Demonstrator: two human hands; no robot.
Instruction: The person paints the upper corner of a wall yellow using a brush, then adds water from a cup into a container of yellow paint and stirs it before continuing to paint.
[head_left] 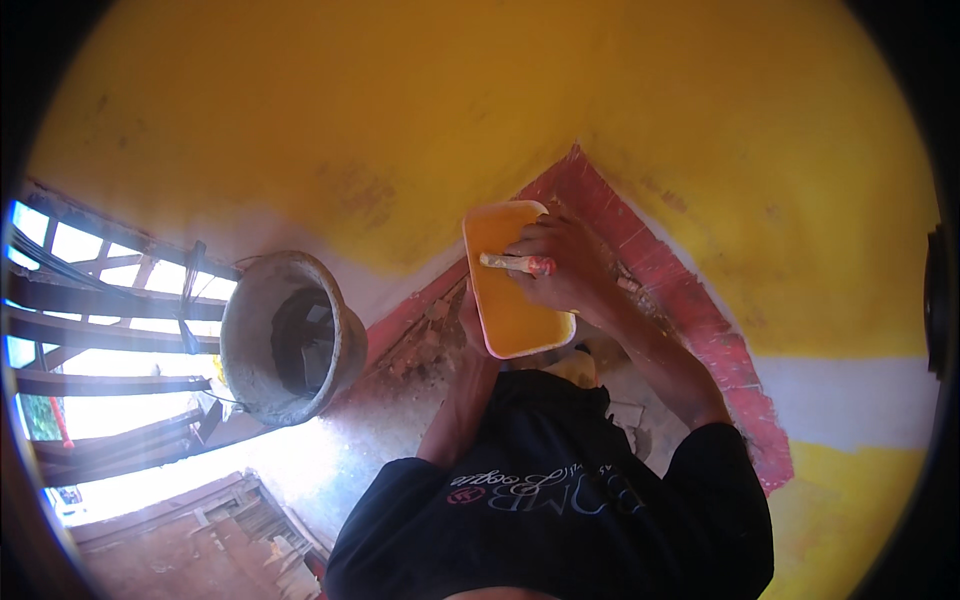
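A shallow orange-yellow paint tray with a pale rim is held up in front of my chest. My left hand supports its left side, with most of the fingers hidden behind the tray. Over the tray, the fingers of my right hand are closed round a paint-smeared handle, pale with a red end. Whatever head the handle has is hidden, so I cannot tell whether it belongs to a brush or a roller. The tray's inside looks coated in yellow.
A grey, crusted bucket stands at left beside dark slats with bright light behind. Yellow walls meet at a corner above a red skirting band. Rubble lies along the wall's foot.
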